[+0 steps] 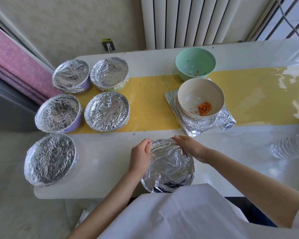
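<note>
At the near edge of the desk (107,163), the left grip (141,156) and right grip (191,146) each pinch the foil-covered bowl (169,168) at its rim.

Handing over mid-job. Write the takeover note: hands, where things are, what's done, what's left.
Left hand and right hand both grip the foil rim of the near bowl, at the front of the table.
Done: five covered bowls at left.
Left, probably: finish crimping the near bowl. The beige bowl, with carrot bits, stands uncovered on a foil sheet. The green bowl is uncovered too.
</note>
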### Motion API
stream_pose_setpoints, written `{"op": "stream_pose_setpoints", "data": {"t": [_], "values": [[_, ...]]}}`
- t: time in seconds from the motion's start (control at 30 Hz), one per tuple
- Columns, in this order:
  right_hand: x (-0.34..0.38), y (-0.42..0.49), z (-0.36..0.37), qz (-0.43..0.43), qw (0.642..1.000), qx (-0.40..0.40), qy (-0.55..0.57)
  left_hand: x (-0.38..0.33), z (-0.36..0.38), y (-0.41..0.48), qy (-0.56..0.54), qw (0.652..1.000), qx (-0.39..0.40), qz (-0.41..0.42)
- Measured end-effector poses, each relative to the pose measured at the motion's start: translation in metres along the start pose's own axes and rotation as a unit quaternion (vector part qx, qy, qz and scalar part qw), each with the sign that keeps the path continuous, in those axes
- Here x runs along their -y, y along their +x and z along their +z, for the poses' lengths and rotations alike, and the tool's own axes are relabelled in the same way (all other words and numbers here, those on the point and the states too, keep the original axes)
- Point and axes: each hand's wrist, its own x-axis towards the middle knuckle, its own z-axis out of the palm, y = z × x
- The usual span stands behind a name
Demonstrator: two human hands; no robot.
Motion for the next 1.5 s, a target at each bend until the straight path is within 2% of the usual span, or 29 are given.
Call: {"op": "stream_pose_setpoints", "data": {"t": [0.17, 0.4, 0.53, 0.7, 0.83, 1.0, 1.23, 1.5], "values": [[-0.006, -0.001, 0.005, -0.037, 0.997, -0.057, -0.040, 0.000, -0.001, -0.007, -0.010, 0.999, -0.051, -0.011], [-0.007, -0.003, 0.007, -0.081, 0.987, -0.076, -0.120, 0.005, 0.004, -0.008, 0.006, 0.995, -0.094, -0.013], [-0.008, -0.004, 0.008, -0.095, 0.976, -0.138, -0.140, 0.003, 0.005, -0.011, 0.009, 0.991, -0.130, -0.025], [-0.010, -0.002, 0.012, -0.106, 0.964, -0.174, -0.171, -0.002, 0.005, -0.013, 0.011, 0.993, -0.116, -0.005], [-0.005, 0.003, 0.008, -0.100, 0.952, -0.137, -0.253, -0.005, 0.004, -0.007, 0.063, 0.995, -0.067, 0.043], [0.013, 0.013, 0.005, -0.139, 0.946, -0.085, -0.279, -0.008, 0.004, 0.004, 0.038, 0.997, -0.060, 0.017], [0.022, 0.020, 0.015, -0.151, 0.928, -0.083, -0.331, -0.011, 0.005, -0.002, 0.057, 0.995, -0.082, 0.006], [0.017, 0.013, 0.012, -0.123, 0.958, -0.063, -0.250, -0.010, 0.002, -0.001, 0.088, 0.995, -0.044, 0.008]]}}
